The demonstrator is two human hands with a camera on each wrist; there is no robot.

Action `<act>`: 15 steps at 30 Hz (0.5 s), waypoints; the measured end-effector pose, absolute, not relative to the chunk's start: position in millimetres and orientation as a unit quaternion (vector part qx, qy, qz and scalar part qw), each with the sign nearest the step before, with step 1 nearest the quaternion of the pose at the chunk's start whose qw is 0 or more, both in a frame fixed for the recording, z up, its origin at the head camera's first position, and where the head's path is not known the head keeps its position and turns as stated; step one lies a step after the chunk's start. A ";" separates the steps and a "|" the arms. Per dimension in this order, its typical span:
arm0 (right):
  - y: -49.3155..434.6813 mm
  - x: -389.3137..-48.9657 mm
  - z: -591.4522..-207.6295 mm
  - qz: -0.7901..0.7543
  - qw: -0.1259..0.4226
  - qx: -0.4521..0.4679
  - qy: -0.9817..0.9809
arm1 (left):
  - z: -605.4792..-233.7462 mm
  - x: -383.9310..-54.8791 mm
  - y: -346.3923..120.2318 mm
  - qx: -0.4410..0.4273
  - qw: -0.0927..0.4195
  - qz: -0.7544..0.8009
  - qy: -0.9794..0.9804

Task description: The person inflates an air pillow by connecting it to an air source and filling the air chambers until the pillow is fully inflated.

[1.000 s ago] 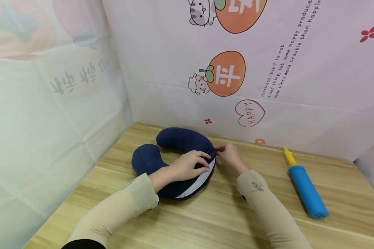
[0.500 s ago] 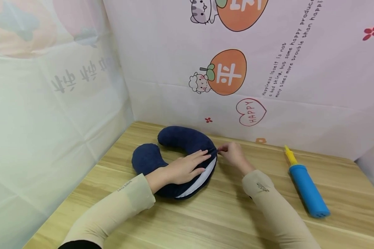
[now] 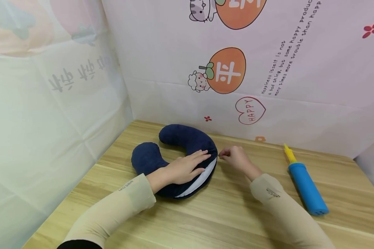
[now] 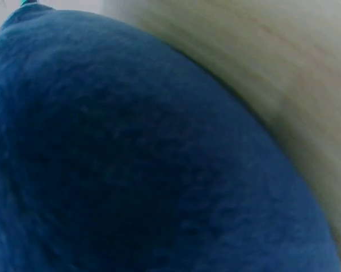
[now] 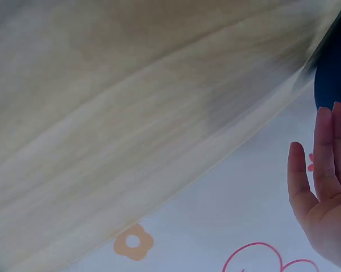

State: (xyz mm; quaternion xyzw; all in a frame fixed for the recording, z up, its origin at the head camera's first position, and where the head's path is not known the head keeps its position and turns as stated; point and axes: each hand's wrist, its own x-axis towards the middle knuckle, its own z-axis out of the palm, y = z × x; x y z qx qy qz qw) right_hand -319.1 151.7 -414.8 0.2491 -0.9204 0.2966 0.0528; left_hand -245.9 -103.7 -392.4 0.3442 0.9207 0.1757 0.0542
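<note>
A navy-blue U-shaped neck pillow (image 3: 187, 138) lies on the wooden table, its open side toward the left. Along its right side a slit in the cover shows white material (image 3: 201, 180). My left hand (image 3: 182, 169) rests flat on the pillow beside this slit, fingers spread. At the slit's far end, my right hand (image 3: 237, 159) pinches what looks like the zipper pull, which is tiny and mostly hidden. Blue plush of the pillow (image 4: 159, 141) fills most of the left wrist view. In the right wrist view, several fingers of the right hand (image 5: 335, 198) show near the pillow's edge.
A blue hand pump (image 3: 308, 188) with a yellow nozzle lies on the right of the table (image 3: 199, 221). Printed white cloth (image 3: 162, 52) hangs behind the table, and more cloth (image 3: 65, 121) hangs at the left.
My right hand has shifted slightly right, its fingertips now just off the pillow's edge. The left hand's fingers have flattened onto the pillow.
</note>
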 end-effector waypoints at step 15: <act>161.7 -302.9 -413.4 0.287 0.068 0.324 -0.899 | -395.9 -243.7 -102.7 0.336 0.051 0.162 0.926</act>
